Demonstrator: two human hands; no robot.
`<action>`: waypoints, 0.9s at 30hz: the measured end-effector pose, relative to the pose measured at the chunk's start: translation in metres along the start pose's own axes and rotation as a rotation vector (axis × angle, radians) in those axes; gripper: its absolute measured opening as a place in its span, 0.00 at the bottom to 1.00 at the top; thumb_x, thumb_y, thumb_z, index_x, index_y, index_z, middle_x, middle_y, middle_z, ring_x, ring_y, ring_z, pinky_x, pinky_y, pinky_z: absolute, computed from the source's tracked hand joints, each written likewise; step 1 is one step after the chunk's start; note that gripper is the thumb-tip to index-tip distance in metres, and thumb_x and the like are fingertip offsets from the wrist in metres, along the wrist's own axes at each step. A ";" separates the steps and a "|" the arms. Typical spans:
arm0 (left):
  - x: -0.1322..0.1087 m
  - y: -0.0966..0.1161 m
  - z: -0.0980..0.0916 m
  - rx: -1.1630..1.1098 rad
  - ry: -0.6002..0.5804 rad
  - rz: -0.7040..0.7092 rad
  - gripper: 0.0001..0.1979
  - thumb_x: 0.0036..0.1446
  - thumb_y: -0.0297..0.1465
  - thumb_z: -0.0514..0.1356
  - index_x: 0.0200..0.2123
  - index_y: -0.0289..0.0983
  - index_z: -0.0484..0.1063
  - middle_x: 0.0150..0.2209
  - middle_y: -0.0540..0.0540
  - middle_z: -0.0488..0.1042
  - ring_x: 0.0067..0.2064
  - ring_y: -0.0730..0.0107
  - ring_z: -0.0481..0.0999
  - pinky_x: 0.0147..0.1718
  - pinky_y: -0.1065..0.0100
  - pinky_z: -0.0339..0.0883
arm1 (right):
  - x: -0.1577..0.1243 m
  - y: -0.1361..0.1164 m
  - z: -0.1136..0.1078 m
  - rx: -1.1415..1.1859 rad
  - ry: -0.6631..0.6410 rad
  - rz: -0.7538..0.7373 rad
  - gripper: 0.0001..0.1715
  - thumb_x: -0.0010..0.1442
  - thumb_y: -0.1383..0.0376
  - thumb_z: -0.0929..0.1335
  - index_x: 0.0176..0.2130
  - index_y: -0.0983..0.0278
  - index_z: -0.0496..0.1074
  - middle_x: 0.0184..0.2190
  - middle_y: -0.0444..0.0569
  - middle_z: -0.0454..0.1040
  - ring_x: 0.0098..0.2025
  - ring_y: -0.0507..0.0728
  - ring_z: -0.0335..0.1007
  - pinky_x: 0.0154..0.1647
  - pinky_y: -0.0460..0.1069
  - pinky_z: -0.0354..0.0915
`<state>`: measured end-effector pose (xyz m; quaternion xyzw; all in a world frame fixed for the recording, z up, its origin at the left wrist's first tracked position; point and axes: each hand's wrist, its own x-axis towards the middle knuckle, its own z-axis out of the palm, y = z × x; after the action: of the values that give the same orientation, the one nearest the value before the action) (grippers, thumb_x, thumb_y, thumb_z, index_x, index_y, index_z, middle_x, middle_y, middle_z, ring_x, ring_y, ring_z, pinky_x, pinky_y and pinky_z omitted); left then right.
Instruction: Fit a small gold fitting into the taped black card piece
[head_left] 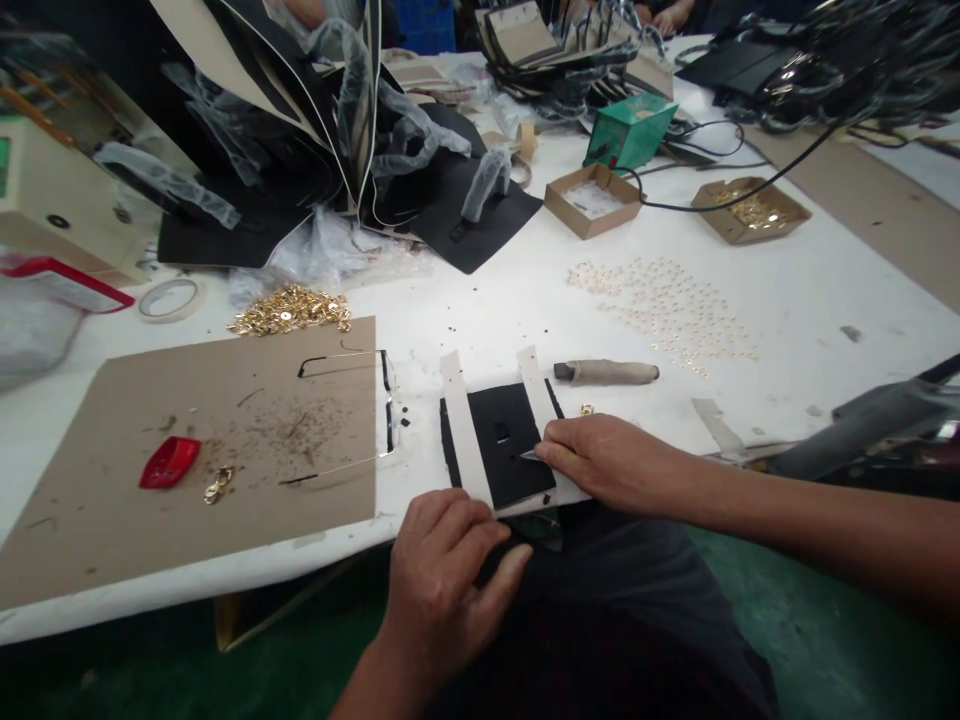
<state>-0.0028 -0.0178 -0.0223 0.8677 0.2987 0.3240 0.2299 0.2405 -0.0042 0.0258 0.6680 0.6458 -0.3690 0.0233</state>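
Note:
A black square piece (510, 440) lies at the table's front edge, with a small square cutout and a dark hole near its middle. Two pale strips (466, 430) run across its left and right parts. Closed in a pinch, my right hand (600, 458) holds a small pointed blade (529, 455); its tip is over the black piece, and the rest is hidden in my fingers. My left hand (444, 565) is at the near left corner, fingertips by the left strip's end, thumb apart, holding nothing visible.
Beyond the black piece lies a wrapped rod-like tool (611, 373). Eyeglasses (389, 410) and a red object (171, 462) are on a brown board (150, 380). Gold hardware (292, 309), scattered small rings (667, 300), cardboard boxes (592, 200) and black bag parts (472, 220) stand farther back.

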 end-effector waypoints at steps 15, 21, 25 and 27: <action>0.007 -0.035 0.014 0.080 0.005 -0.068 0.08 0.62 0.34 0.67 0.45 0.43 0.80 0.50 0.45 0.79 0.55 0.53 0.72 0.53 0.50 0.62 | 0.014 -0.016 0.002 -0.248 -0.048 0.029 0.24 0.73 0.53 0.58 0.36 0.65 0.71 0.34 0.51 0.75 0.36 0.55 0.68 0.36 0.49 0.46; 0.006 -0.036 0.015 0.060 0.003 -0.088 0.08 0.61 0.34 0.67 0.45 0.43 0.80 0.49 0.46 0.78 0.55 0.54 0.72 0.53 0.50 0.62 | 0.011 -0.025 -0.005 -0.212 -0.065 0.076 0.24 0.73 0.54 0.59 0.33 0.66 0.68 0.32 0.50 0.73 0.33 0.51 0.64 0.35 0.48 0.46; 0.004 -0.038 0.016 0.052 -0.008 -0.093 0.09 0.61 0.34 0.67 0.46 0.44 0.80 0.51 0.46 0.77 0.56 0.53 0.71 0.54 0.50 0.61 | 0.009 -0.032 -0.004 -0.221 -0.073 0.089 0.24 0.73 0.54 0.59 0.32 0.66 0.68 0.31 0.49 0.72 0.32 0.51 0.63 0.35 0.48 0.45; 0.002 -0.039 0.016 0.051 -0.007 -0.089 0.09 0.62 0.35 0.67 0.46 0.44 0.80 0.51 0.46 0.77 0.57 0.53 0.71 0.54 0.49 0.61 | 0.010 -0.034 -0.002 -0.233 -0.068 0.079 0.24 0.73 0.54 0.59 0.33 0.66 0.69 0.31 0.49 0.72 0.32 0.51 0.63 0.34 0.49 0.45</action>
<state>-0.0046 0.0080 -0.0554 0.8603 0.3442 0.3030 0.2229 0.2105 0.0111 0.0366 0.6728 0.6562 -0.3129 0.1374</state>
